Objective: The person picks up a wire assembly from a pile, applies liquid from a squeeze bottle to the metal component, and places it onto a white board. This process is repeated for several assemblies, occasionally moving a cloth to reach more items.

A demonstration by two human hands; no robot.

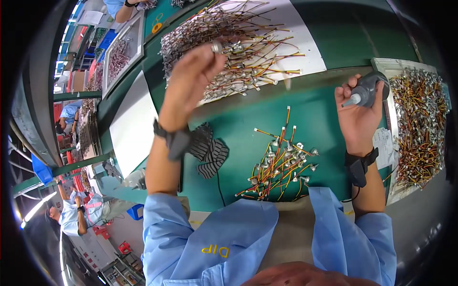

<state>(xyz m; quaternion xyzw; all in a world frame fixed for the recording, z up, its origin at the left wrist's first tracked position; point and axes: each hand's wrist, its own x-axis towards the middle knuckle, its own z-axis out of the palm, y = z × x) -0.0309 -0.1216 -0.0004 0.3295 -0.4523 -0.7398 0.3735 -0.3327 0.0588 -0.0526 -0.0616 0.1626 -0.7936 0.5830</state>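
My left hand [190, 76] is raised over the far side of the bench, its fingers closed on a small silvery metal part [216, 47]. Any wires on that part cannot be told apart from those behind it. Beneath and beyond it, many wired metal parts [191, 35] lie in dense rows on a white sheet [305, 40], their red, yellow and black wires pointing right. At the right, my right hand [359, 112] is wrapped around a dark grey squeeze bottle [367, 91] whose pale nozzle points left. A loose heap of similar wired parts [281, 164] lies close to my body.
A white-framed tray [393, 138] full of wired parts stands at the right. Left of the heap lies a striped dark cloth [213, 155]. Another white sheet [136, 124] and a further tray [136, 50] are at the left. Co-workers [78, 209] are along that side.
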